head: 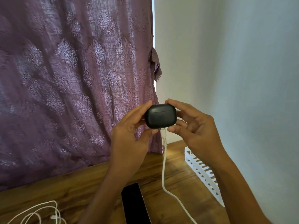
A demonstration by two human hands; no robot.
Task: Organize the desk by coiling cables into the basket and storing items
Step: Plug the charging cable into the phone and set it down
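Note:
A black earbud case is held up above the desk, lid closed. My left hand grips its left side and my right hand grips its right side, thumbs under it. A white charging cable is plugged into the case's underside and hangs down to the wooden desk. The white slotted basket lies on the desk at the right, against the wall, partly hidden by my right forearm.
A black phone lies face up on the desk below my hands. A loose tangle of white cable sits at the desk's front left. A purple patterned curtain hangs behind the desk; a pale wall stands at the right.

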